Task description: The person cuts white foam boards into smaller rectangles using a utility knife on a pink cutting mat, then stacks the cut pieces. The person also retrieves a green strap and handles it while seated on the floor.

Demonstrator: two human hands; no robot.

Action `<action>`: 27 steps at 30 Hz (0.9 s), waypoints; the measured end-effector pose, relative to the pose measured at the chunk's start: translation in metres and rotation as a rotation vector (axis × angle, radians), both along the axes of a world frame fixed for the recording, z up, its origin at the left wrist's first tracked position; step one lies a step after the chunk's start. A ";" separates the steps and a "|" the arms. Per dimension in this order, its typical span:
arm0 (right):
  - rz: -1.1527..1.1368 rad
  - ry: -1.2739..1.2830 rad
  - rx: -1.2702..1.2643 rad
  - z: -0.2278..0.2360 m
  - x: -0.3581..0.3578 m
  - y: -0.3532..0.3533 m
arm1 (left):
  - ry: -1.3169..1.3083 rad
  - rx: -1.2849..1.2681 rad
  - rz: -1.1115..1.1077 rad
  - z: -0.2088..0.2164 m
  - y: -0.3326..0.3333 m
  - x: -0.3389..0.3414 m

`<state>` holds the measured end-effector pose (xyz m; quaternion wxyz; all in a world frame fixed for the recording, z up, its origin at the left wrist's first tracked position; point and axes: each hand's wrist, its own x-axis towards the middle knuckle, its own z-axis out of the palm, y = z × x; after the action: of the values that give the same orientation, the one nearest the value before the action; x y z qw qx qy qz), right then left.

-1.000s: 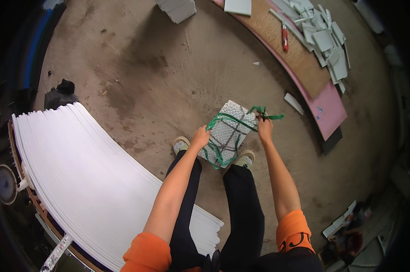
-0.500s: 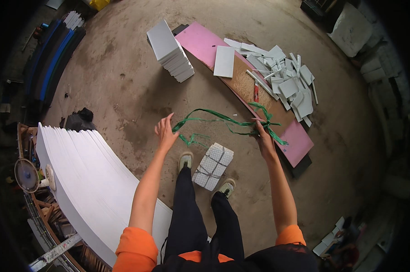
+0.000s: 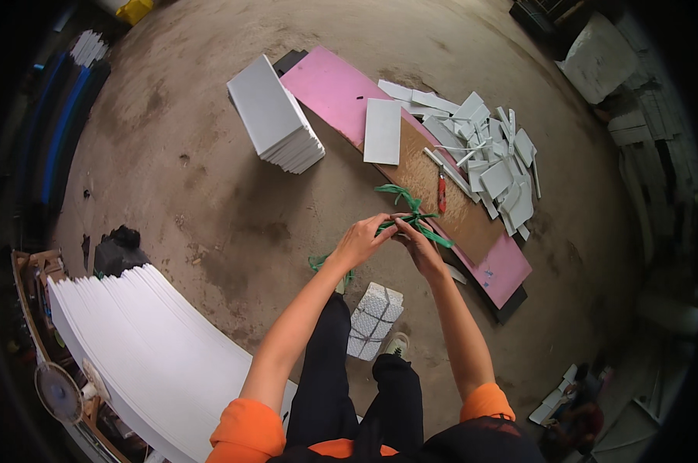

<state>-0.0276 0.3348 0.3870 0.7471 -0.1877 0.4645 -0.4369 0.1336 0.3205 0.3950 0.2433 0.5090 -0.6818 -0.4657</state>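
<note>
Green plastic twine (image 3: 413, 207) is bunched and knotted between my hands. My left hand (image 3: 359, 242) is closed on it with fingertips pinched, close against my right hand (image 3: 420, 248), which also grips the twine. Loose ends stick out above and to the right of my fingers. Another green strand (image 3: 318, 262) hangs beneath my left wrist. Below my hands, near my feet, a white textured bundle (image 3: 372, 328) tied crosswise with grey cord lies on the floor.
Beyond my hands lies a long pink and brown board (image 3: 333, 77) bearing a white sheet (image 3: 382, 131), a red-handled cutter (image 3: 441, 193) and white offcuts (image 3: 495, 177). A stack of white panels (image 3: 268, 112) stands left of it; large white sheets (image 3: 156, 347) fill the lower left.
My hands have come together from wide apart, the left moving right and the right moving left. The twine stretched between them is now gathered up. My view has shifted slightly.
</note>
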 end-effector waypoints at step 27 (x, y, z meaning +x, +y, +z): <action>0.039 1.713 -0.326 -0.412 -0.186 -0.113 | 0.155 0.099 0.128 -0.390 -0.147 -0.158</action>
<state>-0.2138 0.2217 -0.0247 0.1119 -0.5640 0.7950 -0.1935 -0.0239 0.1734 0.0054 0.2989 0.5255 -0.6031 -0.5203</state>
